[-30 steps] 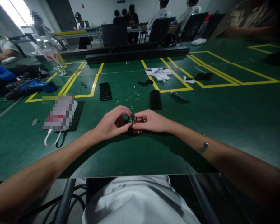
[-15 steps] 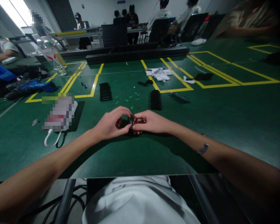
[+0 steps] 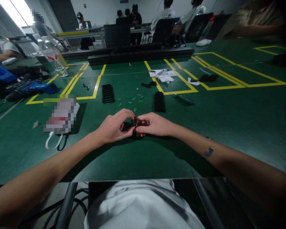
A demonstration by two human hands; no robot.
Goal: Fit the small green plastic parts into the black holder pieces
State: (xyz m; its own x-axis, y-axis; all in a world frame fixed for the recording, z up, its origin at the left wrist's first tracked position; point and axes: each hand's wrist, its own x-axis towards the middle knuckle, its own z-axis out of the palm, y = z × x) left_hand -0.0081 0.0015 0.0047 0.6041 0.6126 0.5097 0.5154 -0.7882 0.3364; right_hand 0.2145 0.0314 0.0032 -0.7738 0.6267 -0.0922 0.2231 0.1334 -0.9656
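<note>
My left hand (image 3: 116, 125) and my right hand (image 3: 153, 125) meet over the green table near its middle. Between their fingertips is a small green circuit board (image 3: 133, 122) together with a small black part (image 3: 135, 121). The left thumb and forefinger pinch the board in a ring shape. The right thumb and curled fingers close on the black part, most of which they hide. Just beyond the hands lie several loose green boards (image 3: 130, 102). A row of black plastic parts (image 3: 108, 93) lies beyond to the left, and a second black row (image 3: 159, 101) to the right.
At the left stand a power bank with a white cable (image 3: 72, 119), a plastic bottle (image 3: 54, 60) and blue-black tools (image 3: 35, 87). Tweezers (image 3: 183, 99), crumpled white paper (image 3: 164, 75) and a long black bar (image 3: 140, 55) lie farther off. Other people sit in the background.
The small green board between my fingertips has tilted slightly and now shows darker. Both hands keep almost the same place and grip.
</note>
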